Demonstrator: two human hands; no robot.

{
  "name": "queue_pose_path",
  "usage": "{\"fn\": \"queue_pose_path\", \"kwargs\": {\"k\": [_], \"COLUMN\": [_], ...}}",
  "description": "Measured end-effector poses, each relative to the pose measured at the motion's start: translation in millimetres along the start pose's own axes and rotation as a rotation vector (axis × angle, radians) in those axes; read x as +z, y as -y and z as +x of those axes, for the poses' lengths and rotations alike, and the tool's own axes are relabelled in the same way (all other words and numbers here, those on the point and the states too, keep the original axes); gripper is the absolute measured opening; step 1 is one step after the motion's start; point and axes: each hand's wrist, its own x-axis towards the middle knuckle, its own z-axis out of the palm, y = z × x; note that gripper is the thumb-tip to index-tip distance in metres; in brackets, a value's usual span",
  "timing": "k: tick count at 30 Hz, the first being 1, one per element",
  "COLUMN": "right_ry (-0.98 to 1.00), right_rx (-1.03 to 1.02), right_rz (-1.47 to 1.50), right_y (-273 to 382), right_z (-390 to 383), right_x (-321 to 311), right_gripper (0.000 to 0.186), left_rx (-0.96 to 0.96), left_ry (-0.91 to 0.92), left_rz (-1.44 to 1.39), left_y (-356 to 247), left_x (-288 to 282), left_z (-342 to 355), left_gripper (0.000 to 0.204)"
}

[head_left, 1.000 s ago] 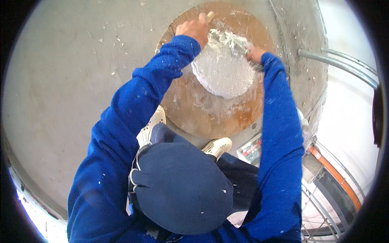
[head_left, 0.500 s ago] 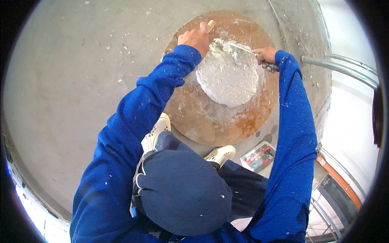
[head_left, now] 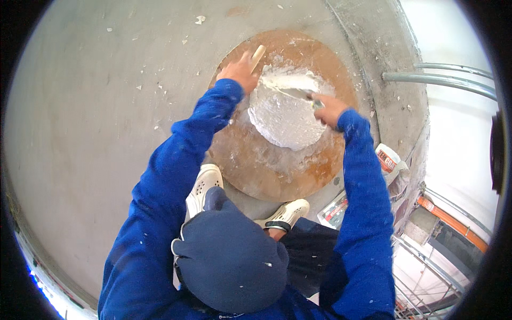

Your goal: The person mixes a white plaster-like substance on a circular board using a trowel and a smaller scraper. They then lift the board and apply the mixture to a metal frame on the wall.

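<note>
The left hand (head_left: 238, 72) is clasping a pale handle (head_left: 258, 57); the right hand (head_left: 329, 111) is gripping a flat-bladed tool (head_left: 296, 92) over white paste (head_left: 284, 118) lying on a round board (head_left: 253, 173); spreading seems underway, the next stroke probably calling for a level blade.

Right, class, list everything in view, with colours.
Board: 1, brown, upper middle
Paste: 1, white, on board
Handle: 1, pale, board's upper left
Bladed tool: 1, greyish, at paste
Floor: 1, grey, under board
Flakes: several, white, on floor
Pipes: 2, silver, upper right
Package: 1, whitish, right
Flat packet: 1, multicoloured, lower right
Bar: 1, orange, lower right
Shoes: 2, cream, below board
Trousers: 1, dark, lower middle
Cap: 1, navy, lower middle
Sleeves: 2, blue, either side
Left hand: 1, bare, on handle
Right hand: 1, bare, on bladed tool
</note>
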Motion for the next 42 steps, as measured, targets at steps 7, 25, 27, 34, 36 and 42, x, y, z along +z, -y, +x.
{"fn": "queue_pose_path", "kwargs": {"k": [7,25,27,34,36,42], "right_ry": [-0.04,0.055,0.017,-0.295,-0.129,0.158], "right_rx": [0.149,-0.17,-0.121,0.171,0.23,-0.019], "right_rz": [1.514,2.167,2.133,1.006,0.605,-0.03], "right_y": [-48,14,-2,-54,-25,-4], "right_z": [-122,-150,-164,-256,-252,-212], "right_x": [82,140,136,20,-26,-65], "right_gripper": [0.065,0.036,0.043,0.07,0.063,0.055], "left_rx": [0.037,0.705,0.767,0.941,0.994,1.17], "left_ry": [-0.034,0.127,0.037,-0.062,-0.051,-0.085], "left_rz": [-0.222,-0.25,-0.332,-0.173,-0.1,-0.064], "left_y": [23,-92,-93,-59,-52,-47], "left_x": [-19,25,24,17,13,4], "left_z": [-73,-102,-101,-109,-110,-112], "left_gripper": [0.056,0.043,0.044,0.048,0.053,0.054]}}
